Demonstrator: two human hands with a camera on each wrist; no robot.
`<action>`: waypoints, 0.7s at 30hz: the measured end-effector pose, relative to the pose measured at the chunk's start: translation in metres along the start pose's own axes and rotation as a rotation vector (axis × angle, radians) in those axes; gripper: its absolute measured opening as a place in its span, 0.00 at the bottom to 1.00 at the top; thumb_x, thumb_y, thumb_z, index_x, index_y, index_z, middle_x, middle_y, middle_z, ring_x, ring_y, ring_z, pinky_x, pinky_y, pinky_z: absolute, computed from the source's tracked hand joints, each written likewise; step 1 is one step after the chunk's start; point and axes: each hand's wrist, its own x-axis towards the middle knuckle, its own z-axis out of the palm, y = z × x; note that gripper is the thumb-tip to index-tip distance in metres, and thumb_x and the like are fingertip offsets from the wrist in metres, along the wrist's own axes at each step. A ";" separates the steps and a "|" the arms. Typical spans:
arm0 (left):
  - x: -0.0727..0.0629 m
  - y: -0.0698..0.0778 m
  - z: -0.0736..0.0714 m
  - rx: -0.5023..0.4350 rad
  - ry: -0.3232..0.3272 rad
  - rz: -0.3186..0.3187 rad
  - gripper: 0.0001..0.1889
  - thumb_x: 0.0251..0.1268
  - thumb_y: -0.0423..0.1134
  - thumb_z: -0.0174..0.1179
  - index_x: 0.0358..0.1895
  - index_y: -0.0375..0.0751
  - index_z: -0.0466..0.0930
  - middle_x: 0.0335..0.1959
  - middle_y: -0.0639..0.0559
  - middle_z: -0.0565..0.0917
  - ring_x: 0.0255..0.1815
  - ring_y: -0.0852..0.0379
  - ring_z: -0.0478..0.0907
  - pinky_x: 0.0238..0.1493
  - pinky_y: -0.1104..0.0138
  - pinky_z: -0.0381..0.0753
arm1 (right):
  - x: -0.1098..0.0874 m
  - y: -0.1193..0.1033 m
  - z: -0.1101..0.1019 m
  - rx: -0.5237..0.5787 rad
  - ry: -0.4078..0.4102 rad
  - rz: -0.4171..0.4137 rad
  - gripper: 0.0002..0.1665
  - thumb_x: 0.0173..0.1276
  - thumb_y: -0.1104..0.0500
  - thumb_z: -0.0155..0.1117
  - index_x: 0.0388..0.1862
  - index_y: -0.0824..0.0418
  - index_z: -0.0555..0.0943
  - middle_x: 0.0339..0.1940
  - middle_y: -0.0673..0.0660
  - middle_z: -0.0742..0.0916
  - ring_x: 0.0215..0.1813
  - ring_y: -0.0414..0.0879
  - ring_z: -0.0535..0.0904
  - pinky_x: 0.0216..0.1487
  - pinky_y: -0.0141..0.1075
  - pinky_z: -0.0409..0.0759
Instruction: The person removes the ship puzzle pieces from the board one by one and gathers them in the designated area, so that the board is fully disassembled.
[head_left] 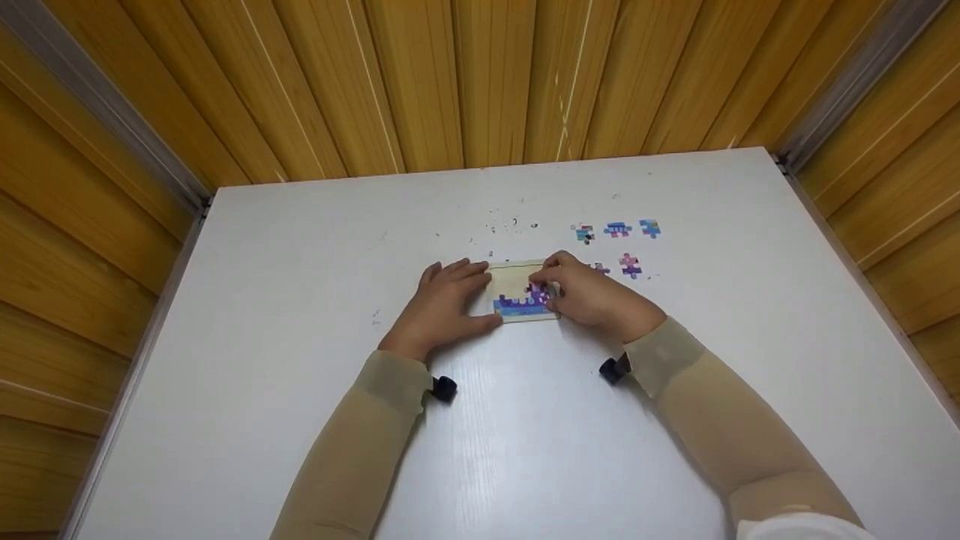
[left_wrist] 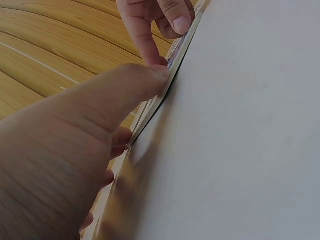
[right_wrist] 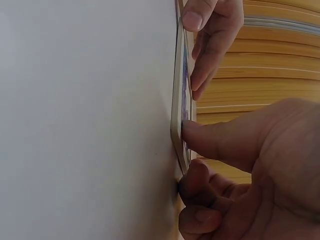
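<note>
A small jigsaw board [head_left: 515,274] with a pale frame lies flat on the white table, its lower part filled with blue and purple pieces. My left hand [head_left: 448,307] is spread at the board's left side. Its thumb touches the near left corner and its fingertips reach the far left corner. Over the board's right side, my right hand [head_left: 592,294] has bent fingers and pinches a purple puzzle piece [head_left: 535,288] against the board. The right thumb [right_wrist: 205,137] lies on the board's face in the right wrist view; fingers partly hide the piece.
Loose jigsaw pieces lie right of and beyond the board, among them a blue one [head_left: 650,228] and a pink one [head_left: 630,265]. Another piece [head_left: 601,268] is partly behind the right hand. Dark specks mark the white table [head_left: 315,247]. Wood-look panels [head_left: 420,82] rise behind it.
</note>
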 end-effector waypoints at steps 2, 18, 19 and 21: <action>0.000 0.000 -0.001 -0.004 -0.003 -0.003 0.45 0.71 0.69 0.72 0.85 0.51 0.76 0.90 0.57 0.72 0.95 0.49 0.61 0.97 0.40 0.48 | 0.001 -0.001 -0.001 -0.006 -0.004 0.001 0.30 0.82 0.67 0.62 0.81 0.57 0.82 0.79 0.59 0.76 0.78 0.58 0.77 0.89 0.60 0.72; 0.000 0.001 -0.001 -0.008 0.004 0.001 0.45 0.70 0.67 0.73 0.84 0.49 0.77 0.89 0.56 0.73 0.94 0.47 0.62 0.97 0.40 0.49 | 0.002 0.001 -0.002 0.004 0.031 -0.017 0.29 0.77 0.69 0.69 0.75 0.59 0.83 0.73 0.59 0.82 0.75 0.57 0.79 0.87 0.59 0.75; 0.000 0.001 -0.001 -0.008 0.003 0.001 0.45 0.70 0.67 0.73 0.84 0.49 0.77 0.89 0.56 0.73 0.94 0.48 0.62 0.97 0.40 0.49 | 0.003 0.001 -0.002 0.010 0.032 -0.012 0.29 0.76 0.69 0.69 0.75 0.58 0.84 0.73 0.58 0.82 0.75 0.57 0.79 0.87 0.59 0.74; 0.000 0.001 -0.001 -0.007 0.003 0.000 0.45 0.70 0.67 0.73 0.84 0.49 0.77 0.89 0.56 0.73 0.94 0.48 0.62 0.97 0.40 0.49 | 0.003 0.002 -0.002 0.017 0.033 -0.008 0.30 0.76 0.69 0.70 0.75 0.58 0.84 0.73 0.58 0.82 0.76 0.57 0.79 0.88 0.59 0.73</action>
